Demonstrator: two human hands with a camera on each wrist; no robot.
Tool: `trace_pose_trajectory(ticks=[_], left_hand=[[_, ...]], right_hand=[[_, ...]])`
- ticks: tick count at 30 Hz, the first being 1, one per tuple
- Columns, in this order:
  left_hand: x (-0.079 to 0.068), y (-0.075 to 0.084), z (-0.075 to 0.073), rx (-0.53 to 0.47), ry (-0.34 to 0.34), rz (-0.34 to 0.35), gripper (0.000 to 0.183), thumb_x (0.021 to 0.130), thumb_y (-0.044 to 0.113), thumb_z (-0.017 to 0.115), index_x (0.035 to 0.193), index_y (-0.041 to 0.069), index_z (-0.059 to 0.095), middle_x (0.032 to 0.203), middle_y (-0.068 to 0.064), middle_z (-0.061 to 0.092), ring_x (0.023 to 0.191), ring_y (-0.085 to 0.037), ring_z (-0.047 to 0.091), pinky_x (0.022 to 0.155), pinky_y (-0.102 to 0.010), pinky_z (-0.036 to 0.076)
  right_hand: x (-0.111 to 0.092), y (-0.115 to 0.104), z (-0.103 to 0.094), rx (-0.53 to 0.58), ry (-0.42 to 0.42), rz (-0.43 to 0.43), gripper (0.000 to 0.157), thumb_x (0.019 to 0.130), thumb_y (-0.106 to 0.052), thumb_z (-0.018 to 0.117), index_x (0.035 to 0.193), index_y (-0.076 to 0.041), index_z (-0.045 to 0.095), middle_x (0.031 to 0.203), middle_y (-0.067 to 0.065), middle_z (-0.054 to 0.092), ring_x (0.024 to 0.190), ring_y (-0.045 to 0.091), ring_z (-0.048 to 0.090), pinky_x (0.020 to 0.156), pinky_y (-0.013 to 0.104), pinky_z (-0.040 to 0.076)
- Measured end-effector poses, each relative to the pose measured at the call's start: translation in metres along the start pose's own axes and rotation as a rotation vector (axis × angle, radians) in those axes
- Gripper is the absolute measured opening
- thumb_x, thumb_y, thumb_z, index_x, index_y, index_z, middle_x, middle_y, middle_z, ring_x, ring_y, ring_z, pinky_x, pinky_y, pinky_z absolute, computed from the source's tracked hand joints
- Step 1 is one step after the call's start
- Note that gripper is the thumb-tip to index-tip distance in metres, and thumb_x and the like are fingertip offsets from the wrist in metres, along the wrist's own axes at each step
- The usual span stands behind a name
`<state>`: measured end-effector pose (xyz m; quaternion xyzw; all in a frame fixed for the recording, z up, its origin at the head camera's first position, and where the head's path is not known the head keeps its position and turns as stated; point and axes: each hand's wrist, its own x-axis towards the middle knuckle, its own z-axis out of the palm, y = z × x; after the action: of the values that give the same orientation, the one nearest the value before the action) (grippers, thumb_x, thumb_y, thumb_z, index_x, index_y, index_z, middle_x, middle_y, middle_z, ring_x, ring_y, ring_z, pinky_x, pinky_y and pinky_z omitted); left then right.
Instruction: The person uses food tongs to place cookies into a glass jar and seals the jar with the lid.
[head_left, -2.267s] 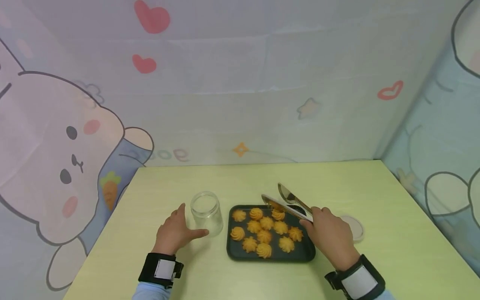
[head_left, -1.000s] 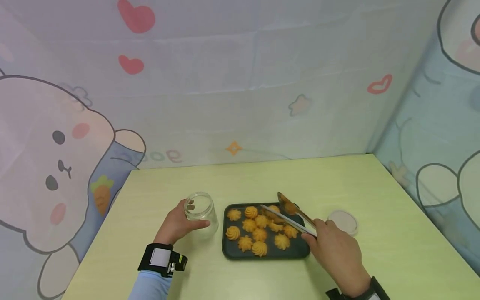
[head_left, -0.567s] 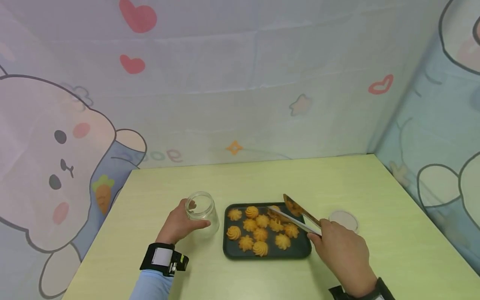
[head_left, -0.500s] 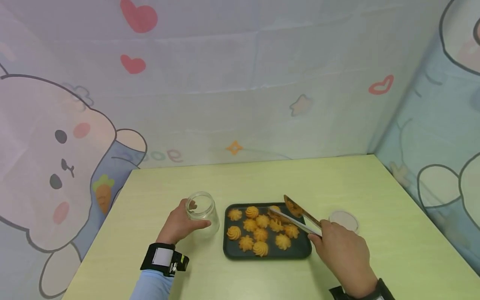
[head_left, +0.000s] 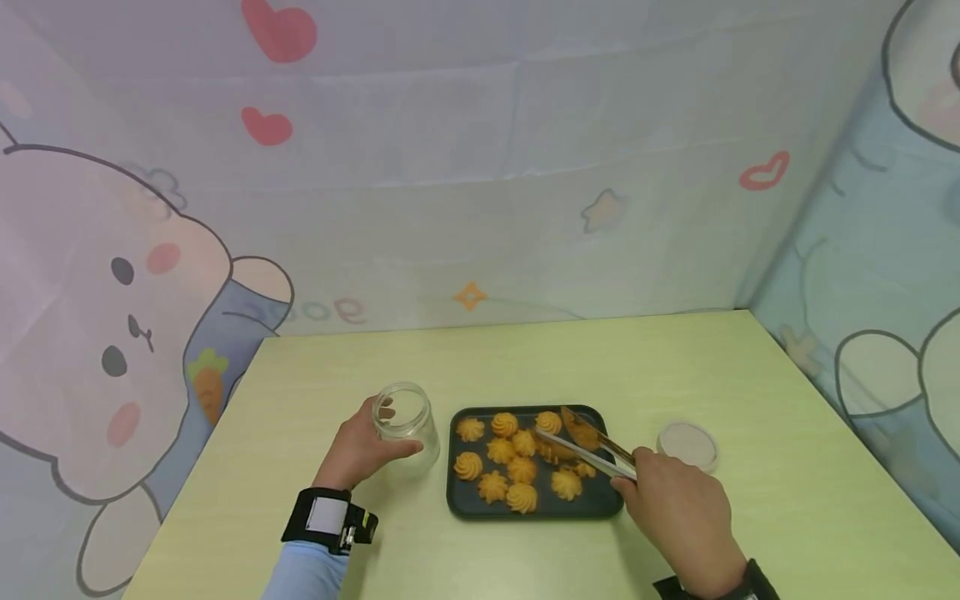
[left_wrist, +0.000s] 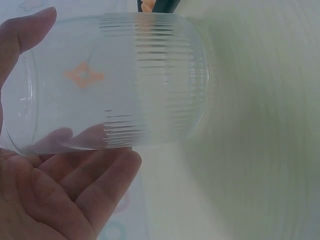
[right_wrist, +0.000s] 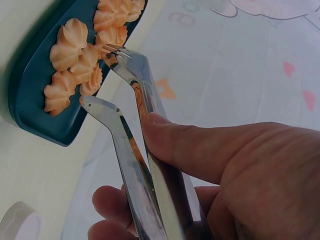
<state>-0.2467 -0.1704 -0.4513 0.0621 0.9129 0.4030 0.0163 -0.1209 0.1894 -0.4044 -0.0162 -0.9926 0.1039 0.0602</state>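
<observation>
In the head view, my left hand (head_left: 360, 446) grips the clear glass jar (head_left: 407, 432) from its left side, thumb across the front. The jar stands uncapped with its mouth up; ribbed bands show on its wall in the left wrist view. My right hand (head_left: 678, 512) holds metal tongs (right_wrist: 172, 195), thumb along one arm and fingers under the other. Their tips reach down among piped swirl cookies (head_left: 522, 469) on the dark baking tray (head_left: 609, 504). One cookie toward the tray's right side lies between the tips, partly hidden by them.
A round white lid (head_left: 688, 444) lies on the pale yellow table (head_left: 375, 358), right of the tray and just beyond my right hand. A cartoon-printed cloth backdrop (head_left: 420, 225) rises behind the table's back edge.
My left hand has moved from beside the jar to gripping it. The tongs have come down from above the tray's back edge, and their tips have drawn closer together around a cookie.
</observation>
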Motion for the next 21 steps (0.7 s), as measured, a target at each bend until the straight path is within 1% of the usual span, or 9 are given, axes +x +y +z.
trace_pose_trajectory(ticks=[3, 8, 14, 21], left_hand=[[0.0006, -0.0016, 0.0005, -0.003, 0.003, 0.015, 0.092, 0.064, 0.043, 0.084, 0.137, 0.003, 0.042, 0.128, -0.021, 0.060, 0.111, -0.034, 0.055, 0.085, -0.053, 0.048], [0.0012, -0.0027, 0.0006, 0.001, 0.005, 0.015, 0.092, 0.063, 0.044, 0.084, 0.135, 0.003, 0.044, 0.127, -0.021, 0.061, 0.111, -0.034, 0.056, 0.086, -0.053, 0.048], [0.0011, -0.0029, 0.0003, 0.001, 0.001, 0.009, 0.092, 0.063, 0.044, 0.084, 0.135, 0.002, 0.043, 0.127, -0.021, 0.060, 0.112, -0.034, 0.055, 0.086, -0.053, 0.048], [0.0013, -0.0025, 0.0003, 0.013, -0.001, 0.014, 0.091, 0.063, 0.045, 0.084, 0.134, 0.002, 0.045, 0.127, -0.021, 0.061, 0.111, -0.034, 0.055, 0.086, -0.053, 0.048]], right_hand=[[0.0000, -0.0010, 0.0014, -0.017, 0.026, -0.017, 0.031, 0.077, -0.031, 0.076, 0.073, -0.005, 0.059, 0.049, 0.004, 0.050, 0.038, 0.018, 0.043, 0.033, 0.034, 0.034], [0.0004, -0.0018, 0.0033, -0.040, 0.066, -0.037, 0.030, 0.076, -0.030, 0.077, 0.072, -0.006, 0.059, 0.048, 0.004, 0.050, 0.038, 0.018, 0.043, 0.032, 0.034, 0.034], [0.0031, -0.0024, 0.0068, -0.059, 0.081, -0.044, 0.031, 0.074, -0.029, 0.078, 0.069, -0.006, 0.059, 0.047, 0.004, 0.051, 0.040, 0.019, 0.046, 0.033, 0.036, 0.035], [0.0083, -0.0040, 0.0097, -0.090, 0.102, -0.077, 0.031, 0.073, -0.027, 0.080, 0.065, -0.006, 0.058, 0.045, 0.003, 0.048, 0.037, 0.016, 0.043, 0.032, 0.033, 0.034]])
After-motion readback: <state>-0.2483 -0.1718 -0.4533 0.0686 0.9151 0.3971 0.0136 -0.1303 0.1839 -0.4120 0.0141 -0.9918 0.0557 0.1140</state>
